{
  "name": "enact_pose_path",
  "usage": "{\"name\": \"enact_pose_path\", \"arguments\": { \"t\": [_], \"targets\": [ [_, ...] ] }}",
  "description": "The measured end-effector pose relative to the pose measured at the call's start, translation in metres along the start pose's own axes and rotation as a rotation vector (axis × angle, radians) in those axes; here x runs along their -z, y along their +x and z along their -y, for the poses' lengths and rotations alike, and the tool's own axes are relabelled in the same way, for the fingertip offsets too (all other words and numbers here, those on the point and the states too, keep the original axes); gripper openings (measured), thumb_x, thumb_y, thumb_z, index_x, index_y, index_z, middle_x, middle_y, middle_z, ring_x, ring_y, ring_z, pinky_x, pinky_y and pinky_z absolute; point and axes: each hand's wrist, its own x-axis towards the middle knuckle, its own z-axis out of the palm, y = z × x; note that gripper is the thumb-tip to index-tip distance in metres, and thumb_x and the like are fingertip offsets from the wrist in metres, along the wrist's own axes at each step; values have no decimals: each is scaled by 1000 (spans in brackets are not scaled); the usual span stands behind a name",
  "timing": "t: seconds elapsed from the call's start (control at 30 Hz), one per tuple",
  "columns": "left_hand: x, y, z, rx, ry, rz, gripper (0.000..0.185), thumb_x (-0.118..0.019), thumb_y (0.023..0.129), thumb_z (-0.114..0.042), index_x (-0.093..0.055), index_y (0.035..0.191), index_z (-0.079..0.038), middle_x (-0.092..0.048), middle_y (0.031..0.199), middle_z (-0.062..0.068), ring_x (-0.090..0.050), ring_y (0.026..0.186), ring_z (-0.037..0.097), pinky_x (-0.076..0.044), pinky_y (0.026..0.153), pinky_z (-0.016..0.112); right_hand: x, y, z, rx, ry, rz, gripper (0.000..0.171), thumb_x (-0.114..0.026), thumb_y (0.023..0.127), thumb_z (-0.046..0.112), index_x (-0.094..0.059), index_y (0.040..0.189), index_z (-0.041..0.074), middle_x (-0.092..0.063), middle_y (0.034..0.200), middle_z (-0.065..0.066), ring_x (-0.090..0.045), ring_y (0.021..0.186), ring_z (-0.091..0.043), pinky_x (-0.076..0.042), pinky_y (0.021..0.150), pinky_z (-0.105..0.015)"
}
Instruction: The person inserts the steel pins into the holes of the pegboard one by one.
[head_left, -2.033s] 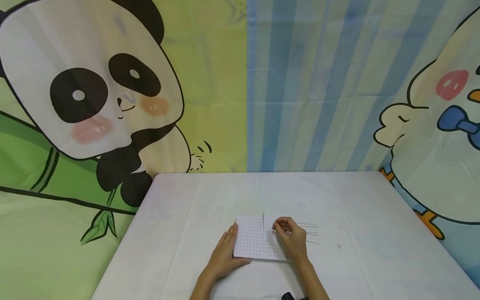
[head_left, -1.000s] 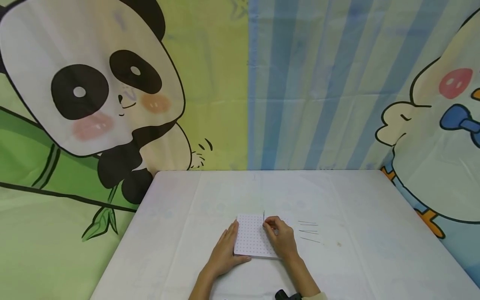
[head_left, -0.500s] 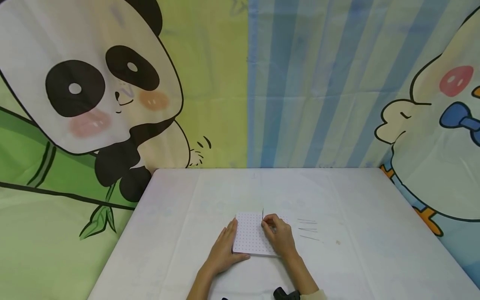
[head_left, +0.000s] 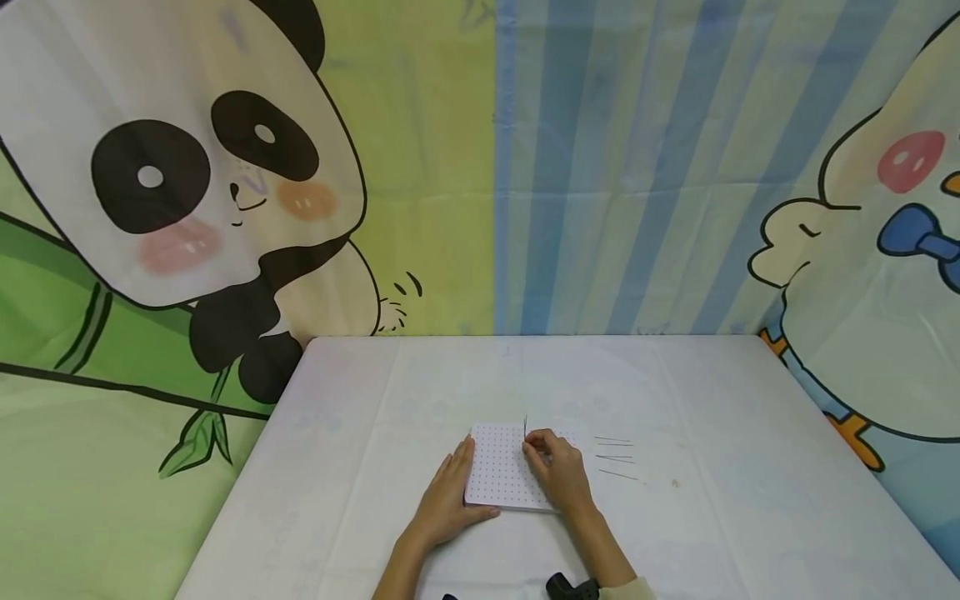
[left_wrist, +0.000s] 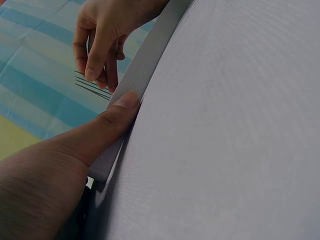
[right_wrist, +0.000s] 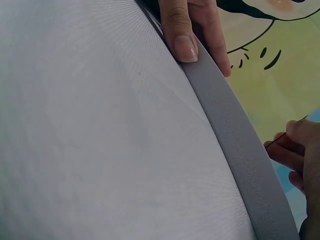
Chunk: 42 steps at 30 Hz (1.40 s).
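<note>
A white foam board (head_left: 491, 467) with a grid of dots lies on the white table. My left hand (head_left: 447, 500) steadies its near left corner, fingers straight along the left side and thumb (left_wrist: 112, 117) pressing the front edge. Over the board's middle, my right hand (head_left: 561, 475) pinches a thin dark needle (right_wrist: 286, 133) between thumb and forefinger; its lower end is hidden behind the board's edge in the right wrist view. Close by, a thin needle (head_left: 525, 427) stands upright in the board. Several needles (left_wrist: 90, 89) show beside the right fingers in the left wrist view.
Several loose needles (head_left: 618, 475) lie roughly parallel on the table (head_left: 720, 500), just right of the board. A black device (head_left: 570, 587) is strapped at my right wrist. A cartoon-printed curtain (head_left: 427, 167) hangs behind the table.
My right hand has moved left across the board to beside the standing needle, and has stayed nearly still there over the last second. My left hand keeps its hold on the corner.
</note>
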Motion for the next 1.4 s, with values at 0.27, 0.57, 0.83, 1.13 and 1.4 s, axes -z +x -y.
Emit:
{"name": "enact_pose_path", "arguments": {
  "t": [0.27, 0.57, 0.83, 1.13, 1.4],
  "targets": [
    [-2, 0, 0, -12, 10, -1, 112, -71, 68, -56, -14, 147, 0, -15, 152, 13, -17, 138, 26, -13, 112, 44, 4, -2, -4, 6, 48, -20, 17, -76, 76, 10, -65, 89, 11, -69, 80, 5, -65, 71, -4, -54, 64, -21],
    [-3, 2, 1, 16, 16, 14, 113, -70, 68, -58, -12, 148, -3, -12, 153, 9, -14, 139, 23, -11, 113, 40, 16, -4, -7, -69, 139, -35, 18, -75, 76, 10, -67, 91, 12, -69, 83, 7, -64, 72, -2, -52, 65, -15],
    [-2, 1, 1, 13, 30, 4, 113, -72, 67, -57, -13, 147, -3, -14, 153, 9, -15, 139, 24, -13, 113, 41, 37, -8, -14, -220, 191, -32, 9, -74, 78, 16, -70, 86, 19, -67, 82, 14, -62, 72, -5, -51, 66, -19],
    [-1, 1, 1, 2, 44, -8, 113, -72, 67, -56, -14, 147, -1, -15, 152, 11, -16, 138, 25, -13, 112, 42, 73, -18, -44, -314, 142, -23, 10, -75, 77, 20, -72, 86, 23, -67, 88, 14, -58, 80, -5, -46, 67, -18],
    [-1, 1, -1, 6, 27, 4, 112, -73, 68, -54, -13, 147, -1, -14, 153, 11, -15, 139, 25, -11, 113, 42, 98, -27, -65, -452, -21, 70, 9, -75, 76, 26, -74, 85, 24, -66, 85, 11, -54, 77, -8, -44, 65, -22]
  ]
}}
